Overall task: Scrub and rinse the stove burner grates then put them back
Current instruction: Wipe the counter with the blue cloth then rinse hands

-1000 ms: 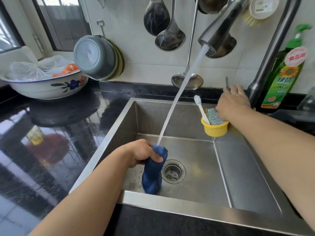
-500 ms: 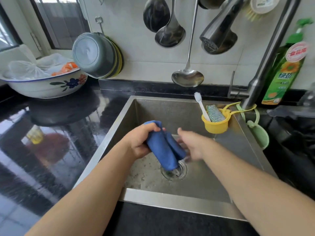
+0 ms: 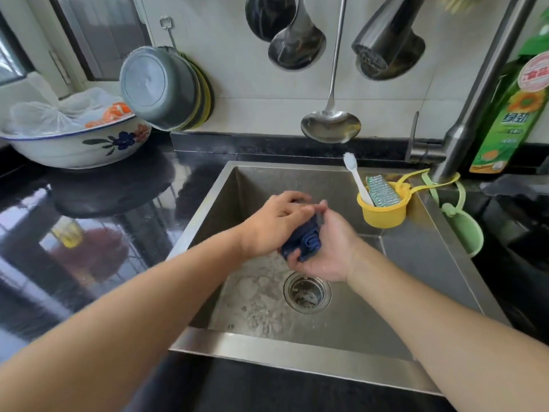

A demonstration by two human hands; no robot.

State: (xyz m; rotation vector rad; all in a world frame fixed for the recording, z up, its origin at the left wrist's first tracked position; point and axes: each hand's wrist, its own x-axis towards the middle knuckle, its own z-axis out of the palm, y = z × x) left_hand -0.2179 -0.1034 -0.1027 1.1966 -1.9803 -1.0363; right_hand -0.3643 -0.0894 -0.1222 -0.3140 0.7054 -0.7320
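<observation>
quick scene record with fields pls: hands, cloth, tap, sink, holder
left hand: grips the cloth from above
right hand: cups the cloth from below
cloth: blue, bunched, held over the sink
tap: no water running
sink: wet, drain open, no grates in view
holder: yellow, holds a toothbrush and a scourer

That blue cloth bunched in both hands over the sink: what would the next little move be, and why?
Probably a twist to wring it: both the left hand and right hand grip the bunched blue cloth above the drain, and the tap runs no water.
</observation>
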